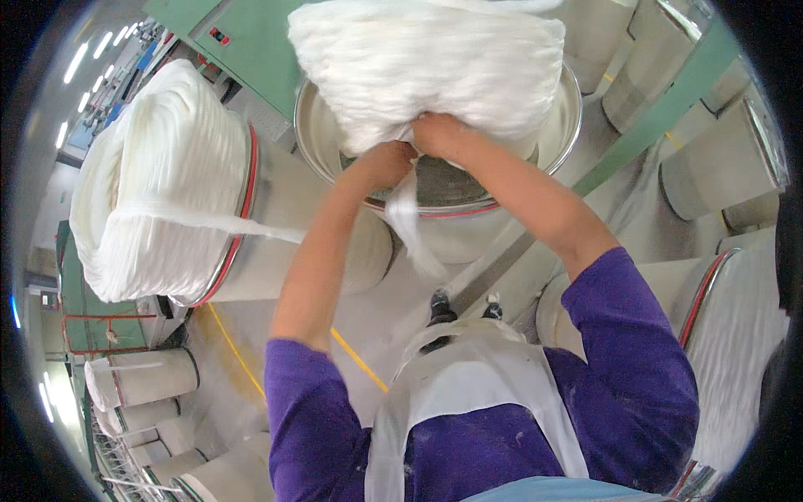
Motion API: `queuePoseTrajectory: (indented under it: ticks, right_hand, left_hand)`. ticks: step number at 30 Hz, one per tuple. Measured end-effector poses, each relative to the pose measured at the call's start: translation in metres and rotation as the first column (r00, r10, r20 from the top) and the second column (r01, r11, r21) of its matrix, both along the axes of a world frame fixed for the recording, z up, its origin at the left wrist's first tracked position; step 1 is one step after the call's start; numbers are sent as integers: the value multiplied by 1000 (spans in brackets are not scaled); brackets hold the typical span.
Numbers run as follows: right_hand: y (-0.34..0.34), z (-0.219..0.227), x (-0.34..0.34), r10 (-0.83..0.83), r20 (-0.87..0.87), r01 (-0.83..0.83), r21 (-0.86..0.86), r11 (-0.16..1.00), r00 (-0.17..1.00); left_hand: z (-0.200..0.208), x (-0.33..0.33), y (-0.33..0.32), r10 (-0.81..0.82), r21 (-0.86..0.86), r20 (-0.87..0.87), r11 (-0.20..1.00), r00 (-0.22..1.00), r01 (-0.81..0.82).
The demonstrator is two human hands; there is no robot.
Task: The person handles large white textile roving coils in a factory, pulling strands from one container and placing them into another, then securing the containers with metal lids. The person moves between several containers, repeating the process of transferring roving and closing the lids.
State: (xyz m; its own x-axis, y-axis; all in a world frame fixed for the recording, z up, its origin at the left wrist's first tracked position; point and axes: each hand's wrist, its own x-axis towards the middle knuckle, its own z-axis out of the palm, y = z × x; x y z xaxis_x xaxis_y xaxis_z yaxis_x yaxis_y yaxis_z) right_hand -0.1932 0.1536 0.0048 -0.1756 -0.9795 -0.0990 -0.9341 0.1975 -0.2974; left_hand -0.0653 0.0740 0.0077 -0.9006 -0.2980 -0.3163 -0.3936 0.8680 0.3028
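In front of me a thick pile of white fibre sliver (427, 67) rises out of a round can (571, 117) with a metal rim. My left hand (391, 164) and my right hand (438, 135) meet at the near lower edge of the pile. Both are closed on a strand of sliver (403, 209), whose loose tail hangs below them over the can's rim. The fingertips are partly hidden by the hands themselves. Beneath the pile, a dark grey disc (456, 182) shows inside the can.
At left stands another can (284, 217) heaped with coiled sliver (159, 167), one strand drooping across it. Green machine housing (251, 50) lies beyond. A green bar (661, 109) crosses at right, among several more cans (719, 167). Yellow lines (358, 358) mark the floor.
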Motion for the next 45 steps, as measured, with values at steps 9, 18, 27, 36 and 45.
queuePoseTrajectory:
  ticks: [9,18,27,36,45]
  right_hand:
    - [192,36,-42,78,-145,-107,-204,973,986]
    - [185,48,44,95,253,-126,111,986,963]
    - [101,-153,13,605,215,-498,794,349,767]
    - [49,-144,-41,634,-535,-193,660,726,559]
    - [23,-10,-40,-328,-108,292,-257,921,939]
  left_hand:
    - [-79,-28,-39,19,-202,-42,979,999,-27]
    - [-29,23,-61,188,30,-227,982,956,-186]
    - [-36,-14,-152,-239,-298,-309,944,920,145]
    - [-26,-12,-122,-104,-134,346,978,933,158]
    - [59,41,-33,-13,-292,-96,956,995,-16]
